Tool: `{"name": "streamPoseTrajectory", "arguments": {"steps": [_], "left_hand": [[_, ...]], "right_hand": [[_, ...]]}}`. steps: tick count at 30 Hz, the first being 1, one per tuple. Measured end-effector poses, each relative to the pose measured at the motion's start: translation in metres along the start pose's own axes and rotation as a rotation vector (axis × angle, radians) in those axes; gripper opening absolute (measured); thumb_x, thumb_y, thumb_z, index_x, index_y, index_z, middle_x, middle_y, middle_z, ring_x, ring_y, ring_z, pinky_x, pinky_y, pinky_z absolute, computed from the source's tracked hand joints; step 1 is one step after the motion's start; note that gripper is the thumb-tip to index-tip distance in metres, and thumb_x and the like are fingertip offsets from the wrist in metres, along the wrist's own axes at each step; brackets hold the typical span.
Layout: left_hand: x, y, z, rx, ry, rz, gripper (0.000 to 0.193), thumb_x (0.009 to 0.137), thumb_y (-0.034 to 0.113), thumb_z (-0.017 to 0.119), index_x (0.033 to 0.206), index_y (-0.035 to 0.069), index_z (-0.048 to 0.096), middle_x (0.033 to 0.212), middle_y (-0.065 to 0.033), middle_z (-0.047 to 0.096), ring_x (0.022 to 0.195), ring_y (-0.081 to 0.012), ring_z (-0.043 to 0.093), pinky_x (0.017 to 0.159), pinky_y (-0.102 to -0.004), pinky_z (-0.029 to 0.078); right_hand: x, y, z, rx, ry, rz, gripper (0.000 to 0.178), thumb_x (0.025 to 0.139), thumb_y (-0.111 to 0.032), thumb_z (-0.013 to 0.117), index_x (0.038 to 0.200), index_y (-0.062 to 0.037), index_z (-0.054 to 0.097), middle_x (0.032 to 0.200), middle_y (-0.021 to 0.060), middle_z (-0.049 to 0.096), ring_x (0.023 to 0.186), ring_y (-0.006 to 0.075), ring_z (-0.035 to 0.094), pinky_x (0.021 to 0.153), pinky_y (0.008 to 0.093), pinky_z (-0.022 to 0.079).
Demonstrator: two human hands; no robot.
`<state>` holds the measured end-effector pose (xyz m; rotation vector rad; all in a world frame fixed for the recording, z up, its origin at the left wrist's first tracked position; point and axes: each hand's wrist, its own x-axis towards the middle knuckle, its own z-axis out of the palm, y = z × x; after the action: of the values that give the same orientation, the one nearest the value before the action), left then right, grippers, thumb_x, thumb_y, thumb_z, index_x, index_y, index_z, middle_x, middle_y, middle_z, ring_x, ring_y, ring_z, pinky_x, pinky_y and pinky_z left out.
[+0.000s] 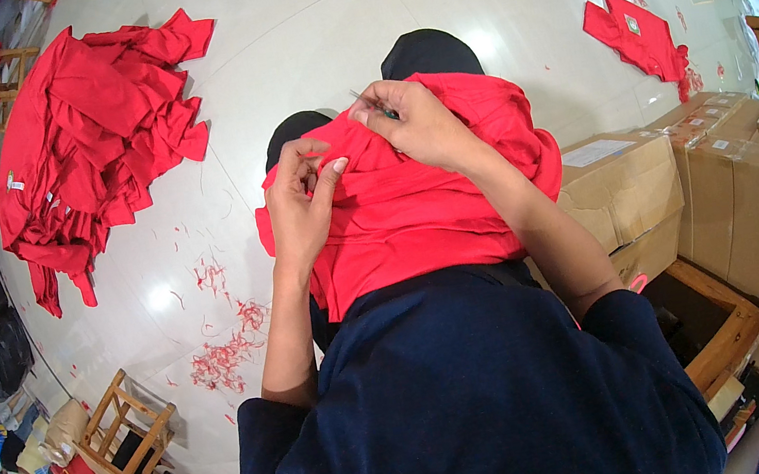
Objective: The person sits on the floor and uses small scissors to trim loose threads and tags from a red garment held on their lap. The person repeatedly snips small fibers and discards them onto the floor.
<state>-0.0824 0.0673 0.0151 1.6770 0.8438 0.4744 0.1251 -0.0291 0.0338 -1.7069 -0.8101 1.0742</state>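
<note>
A red shirt (414, 202) lies bunched across my lap and over my knees. My left hand (300, 200) is closed at its left side, with fingers curled and a fold of the cloth between thumb and fingers. Just to the right, my right hand (417, 123) is closed around small thread snips (355, 94). Only their thin metal tip and a bit of green show; the palm hides the rest. Both hands are close together above the far part of the shirt.
A big heap of red shirts (93, 123) hangs at the left. Another red shirt (639, 36) lies on the floor at the far right. Red thread scraps (226, 358) litter the floor near a wooden stool (125, 437). Cardboard boxes (623, 191) crowd my right side.
</note>
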Motion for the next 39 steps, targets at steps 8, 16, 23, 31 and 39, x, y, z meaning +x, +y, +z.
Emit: {"name": "streamPoseTrajectory", "arguments": {"steps": [8, 16, 23, 31, 39], "left_hand": [[0.000, 0.006, 0.000, 0.139, -0.061, 0.013, 0.010, 0.106, 0.007, 0.078, 0.113, 0.000, 0.080, 0.076, 0.0033, 0.060, 0.067, -0.0044, 0.041, 0.060, -0.0253, 0.036], [0.002, 0.007, 0.002, 0.158, -0.094, 0.019, 0.013, 0.113, 0.010, 0.069, 0.111, -0.003, 0.072, 0.079, 0.0014, 0.058, 0.070, -0.0055, 0.045, 0.063, -0.0260, 0.040], [0.003, -0.004, 0.001, 0.077, -0.068, 0.033, 0.018, 0.119, 0.015, 0.062, 0.113, -0.002, 0.066, 0.089, -0.0025, 0.063, 0.081, -0.0093, 0.052, 0.074, -0.0278, 0.047], [0.004, 0.000, 0.002, 0.125, -0.039, 0.012, 0.017, 0.118, 0.015, 0.064, 0.112, -0.001, 0.067, 0.088, -0.0034, 0.064, 0.079, -0.0090, 0.051, 0.071, -0.0284, 0.046], [0.001, 0.009, 0.003, 0.193, -0.046, 0.059, 0.016, 0.117, 0.013, 0.064, 0.112, -0.002, 0.066, 0.088, -0.0076, 0.068, 0.076, -0.0117, 0.056, 0.070, -0.0299, 0.049]], "right_hand": [[0.003, 0.011, 0.002, -0.022, 0.011, -0.047, 0.027, 0.111, -0.019, 0.071, 0.121, 0.0057, 0.076, 0.099, 0.0150, 0.078, 0.089, 0.0173, 0.069, 0.083, 0.0368, 0.056], [0.005, 0.020, 0.005, -0.030, 0.034, -0.090, 0.029, 0.108, -0.022, 0.074, 0.118, 0.0058, 0.077, 0.100, 0.0217, 0.081, 0.091, 0.0254, 0.075, 0.087, 0.0413, 0.059], [-0.016, -0.001, 0.002, -0.421, 0.258, -0.277, 0.041, 0.104, -0.031, 0.079, 0.129, 0.0004, 0.071, 0.110, 0.0181, 0.077, 0.095, 0.0327, 0.080, 0.084, 0.0458, 0.062], [-0.056, -0.015, 0.016, -0.645, 0.109, -0.358, 0.029, 0.105, -0.027, 0.074, 0.122, -0.0038, 0.070, 0.104, 0.0171, 0.077, 0.086, 0.0373, 0.079, 0.070, 0.0497, 0.063], [-0.054, -0.016, 0.024, -0.694, 0.104, -0.359, 0.019, 0.103, -0.022, 0.073, 0.105, -0.0025, 0.071, 0.095, 0.0181, 0.078, 0.082, 0.0400, 0.079, 0.072, 0.0528, 0.063]]}}
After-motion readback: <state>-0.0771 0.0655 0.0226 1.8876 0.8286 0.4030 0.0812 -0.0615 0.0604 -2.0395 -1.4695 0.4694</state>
